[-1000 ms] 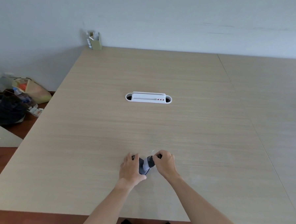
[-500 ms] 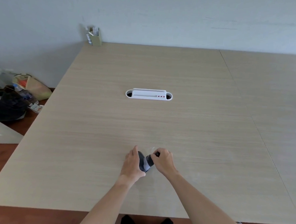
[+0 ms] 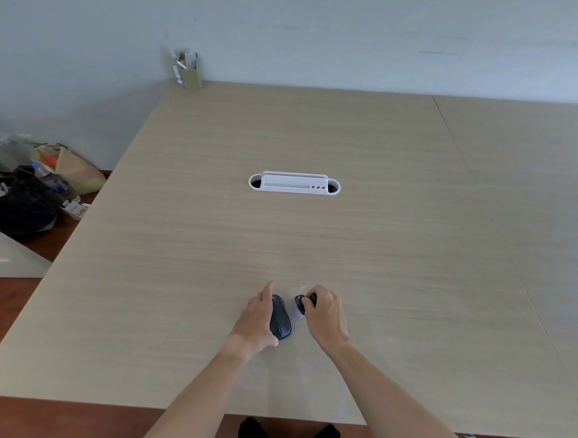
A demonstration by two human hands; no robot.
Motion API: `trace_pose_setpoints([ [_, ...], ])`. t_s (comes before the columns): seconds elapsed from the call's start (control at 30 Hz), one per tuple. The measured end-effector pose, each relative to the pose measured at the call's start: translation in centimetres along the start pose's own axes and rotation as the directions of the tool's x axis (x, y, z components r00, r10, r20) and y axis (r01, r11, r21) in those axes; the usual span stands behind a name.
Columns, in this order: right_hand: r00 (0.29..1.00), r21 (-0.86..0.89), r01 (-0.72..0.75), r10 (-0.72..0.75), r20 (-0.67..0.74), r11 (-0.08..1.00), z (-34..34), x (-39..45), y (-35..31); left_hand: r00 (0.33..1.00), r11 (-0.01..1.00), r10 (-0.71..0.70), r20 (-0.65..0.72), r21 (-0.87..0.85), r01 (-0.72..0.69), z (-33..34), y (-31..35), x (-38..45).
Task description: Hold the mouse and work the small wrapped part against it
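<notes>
The left hand (image 3: 257,319) cups a dark computer mouse (image 3: 280,317) lying flat on the table (image 3: 179,246), fingers curled along its nine o'clock side. At the mouse's two o'clock, just apart, the right hand (image 3: 324,312) pinches a smaller dark piece (image 3: 301,303) with clear wrap beneath. The two parts look separated; fitting them together seems left.
</notes>
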State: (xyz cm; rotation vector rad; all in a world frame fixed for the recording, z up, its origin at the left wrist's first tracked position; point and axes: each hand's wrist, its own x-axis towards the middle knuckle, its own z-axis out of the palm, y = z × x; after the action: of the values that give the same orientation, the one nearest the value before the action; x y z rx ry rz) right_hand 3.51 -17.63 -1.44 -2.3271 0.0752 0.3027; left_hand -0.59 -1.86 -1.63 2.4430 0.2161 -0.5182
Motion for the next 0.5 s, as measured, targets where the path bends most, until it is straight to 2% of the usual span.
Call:
trace_pose_setpoints([
  [0.1,1.000,0.080,0.023,-0.021,-0.018,0.997,-0.2,0.2,-0.9,1.000,1.000,0.005,0.030,0.025,-0.006,-0.1,-0.3,0.0],
  [0.2,0.989,0.151,0.011,-0.033,0.144,0.989,0.0,0.3,-1.6,0.999,1.000,0.006,0.037,0.028,-0.007,0.0,-0.4,0.1],
  [0.23,0.988,0.135,0.017,-0.037,0.147,0.991,0.2,0.4,-1.3,0.999,1.000,0.005,0.040,0.031,-0.006,0.0,-0.4,0.2],
  [0.37,0.999,0.050,0.023,-0.021,-0.027,0.999,0.1,0.4,-0.7,0.999,0.997,0.009,0.051,0.075,-0.013,0.2,-0.3,0.4],
  [0.5,1.000,0.148,0.006,-0.002,-0.028,0.989,-0.1,0.6,-1.6,0.997,0.997,0.059,-0.047,0.058,-0.057,0.8,0.4,0.3],
])
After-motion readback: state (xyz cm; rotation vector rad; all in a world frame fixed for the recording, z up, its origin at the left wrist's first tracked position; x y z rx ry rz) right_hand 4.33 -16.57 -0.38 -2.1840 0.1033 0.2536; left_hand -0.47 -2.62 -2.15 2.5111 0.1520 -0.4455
